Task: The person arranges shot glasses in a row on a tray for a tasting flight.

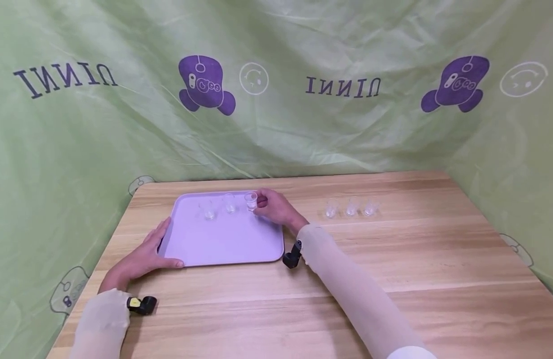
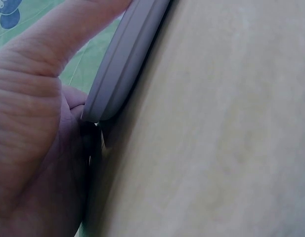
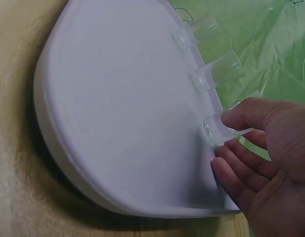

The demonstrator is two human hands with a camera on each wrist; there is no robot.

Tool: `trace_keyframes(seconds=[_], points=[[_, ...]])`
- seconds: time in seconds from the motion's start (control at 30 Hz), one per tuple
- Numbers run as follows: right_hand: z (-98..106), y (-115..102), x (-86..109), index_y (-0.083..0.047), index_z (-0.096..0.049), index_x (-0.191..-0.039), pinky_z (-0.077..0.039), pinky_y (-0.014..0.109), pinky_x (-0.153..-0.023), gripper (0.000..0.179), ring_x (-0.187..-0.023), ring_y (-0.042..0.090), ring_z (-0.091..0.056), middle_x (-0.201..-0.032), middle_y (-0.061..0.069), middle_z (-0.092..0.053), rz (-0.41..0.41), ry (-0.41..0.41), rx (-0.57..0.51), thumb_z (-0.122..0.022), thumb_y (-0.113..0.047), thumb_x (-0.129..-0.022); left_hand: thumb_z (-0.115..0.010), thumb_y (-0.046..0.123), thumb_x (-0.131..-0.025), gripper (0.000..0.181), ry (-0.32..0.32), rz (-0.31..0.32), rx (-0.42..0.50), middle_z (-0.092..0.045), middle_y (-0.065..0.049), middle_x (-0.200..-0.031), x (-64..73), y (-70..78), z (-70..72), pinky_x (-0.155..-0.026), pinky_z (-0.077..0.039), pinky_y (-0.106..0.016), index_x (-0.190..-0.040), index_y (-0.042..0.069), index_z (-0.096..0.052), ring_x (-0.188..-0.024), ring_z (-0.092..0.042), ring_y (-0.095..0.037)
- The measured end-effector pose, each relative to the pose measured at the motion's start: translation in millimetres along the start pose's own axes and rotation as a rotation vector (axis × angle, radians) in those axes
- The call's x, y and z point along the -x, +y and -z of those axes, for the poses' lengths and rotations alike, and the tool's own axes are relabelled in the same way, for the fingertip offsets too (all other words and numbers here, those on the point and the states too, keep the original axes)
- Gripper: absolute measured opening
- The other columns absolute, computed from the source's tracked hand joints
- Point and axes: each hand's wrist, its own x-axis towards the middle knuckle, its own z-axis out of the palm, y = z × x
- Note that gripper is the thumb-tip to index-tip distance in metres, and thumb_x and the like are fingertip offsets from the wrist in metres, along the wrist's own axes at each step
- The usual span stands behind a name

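My right hand [image 1: 276, 207] pinches a small clear glass [image 1: 251, 201] between thumb and fingers, upright near the tray's back right. In the right wrist view the glass's base [image 3: 211, 131] shows close over the tray. Two more small glasses stand on the tray to its left, a middle glass [image 1: 230, 204] and a left glass [image 1: 209, 210]. The pale purple tray [image 1: 222, 244] lies on the table. At its front left corner my left hand [image 1: 141, 257] rests with thumb spread along the front edge and fingers stretched along the left edge; the tray rim [image 2: 125, 64] meets the thumb.
Three similar clear glasses stand in a row on the wooden table [image 1: 393, 279], right of the tray: a left one [image 1: 330, 209], a middle one [image 1: 351, 208] and a right one [image 1: 369, 208]. A green printed cloth [image 1: 280, 129] hangs behind the table and along its sides.
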Motion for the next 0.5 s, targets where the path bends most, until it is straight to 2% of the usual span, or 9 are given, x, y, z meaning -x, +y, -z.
trace_keyframes(seconds=[0.2, 0.5], points=[[8, -1, 14.5, -0.001, -0.056, -0.141, -0.052, 0.036, -0.100, 0.052, -0.119, 0.028, -0.063, -0.129, 0.016, -0.065, 0.003, 0.005, 0.076, -0.074, -0.003, -0.092, -0.090, 0.030, -0.079, 0.131, -0.002, 0.002, 0.015, 0.007, -0.027, -0.168, -0.6, 0.3, -2.2, -0.113, 0.001, -0.075, -0.165, 0.010, 0.006, -0.149, 0.014, -0.053], [33, -10, 52.4, 0.001, -0.064, -0.128, -0.052, 0.039, -0.099, 0.034, -0.116, 0.031, -0.064, -0.129, 0.016, -0.066, 0.064, 0.045, 0.120, -0.070, -0.008, -0.096, -0.090, 0.031, -0.078, 0.130, 0.006, 0.006, 0.005, 0.006, -0.029, -0.168, 0.6, 1.5, -0.7, -0.113, 0.001, -0.076, -0.165, 0.008, 0.004, -0.149, 0.014, -0.054]])
